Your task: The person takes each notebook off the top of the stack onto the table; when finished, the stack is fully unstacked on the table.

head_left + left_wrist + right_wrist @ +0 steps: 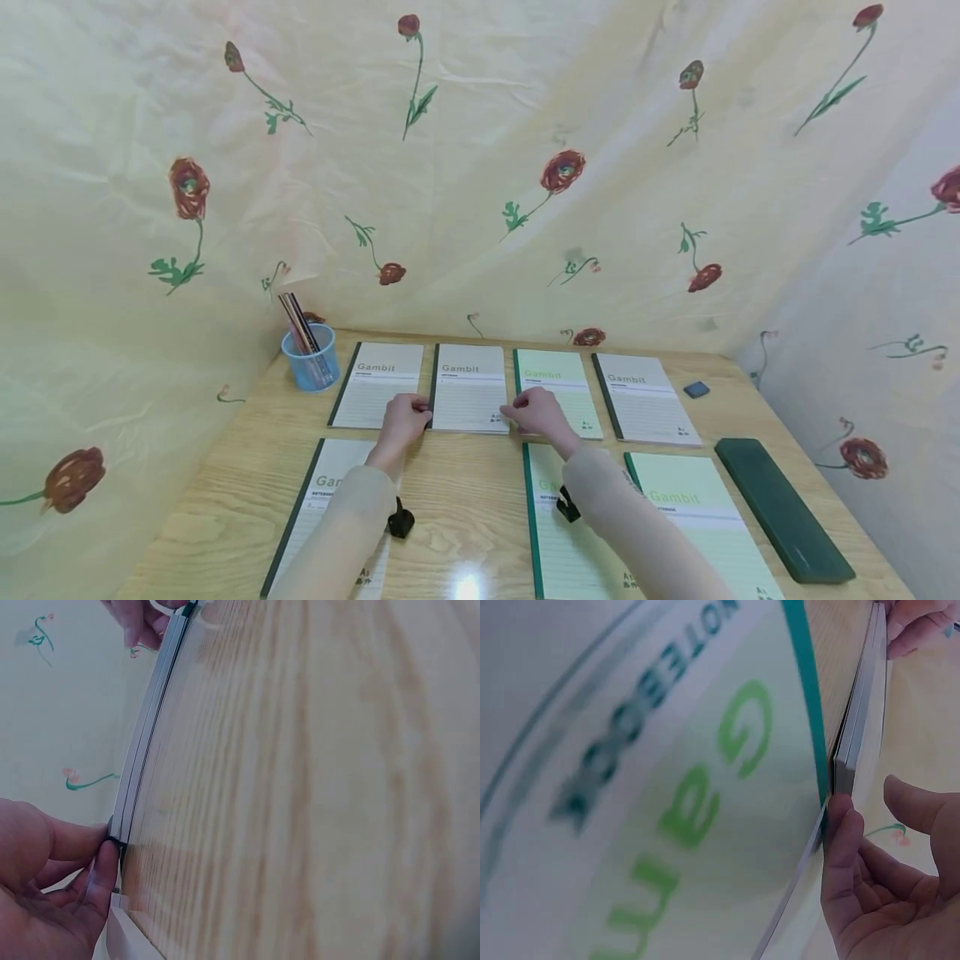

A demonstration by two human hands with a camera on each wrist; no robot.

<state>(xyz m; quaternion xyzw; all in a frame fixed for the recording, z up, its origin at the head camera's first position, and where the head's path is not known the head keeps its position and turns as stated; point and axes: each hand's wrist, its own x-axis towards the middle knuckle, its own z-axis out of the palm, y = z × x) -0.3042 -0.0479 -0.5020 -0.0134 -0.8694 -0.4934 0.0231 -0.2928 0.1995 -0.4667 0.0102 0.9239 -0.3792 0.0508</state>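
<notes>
Head view: left hand (pixel 405 419) and right hand (pixel 537 412) curled at the near corners of the grey notebook (pixel 471 385), second in the far row on the table (pixel 465 500).
Left wrist: fingertips (pixel 105 859) pinching its corner.
Right wrist: fingers (pixel 844 832) pinching its edge.

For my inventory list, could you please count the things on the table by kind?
Grey notebooks: 4 (one held at its near corners by the left hand and the right hand)
Green notebooks: 3
Blue pencil cup: 1
Dark green case: 1
Small dark eraser: 1
Total: 10
</notes>
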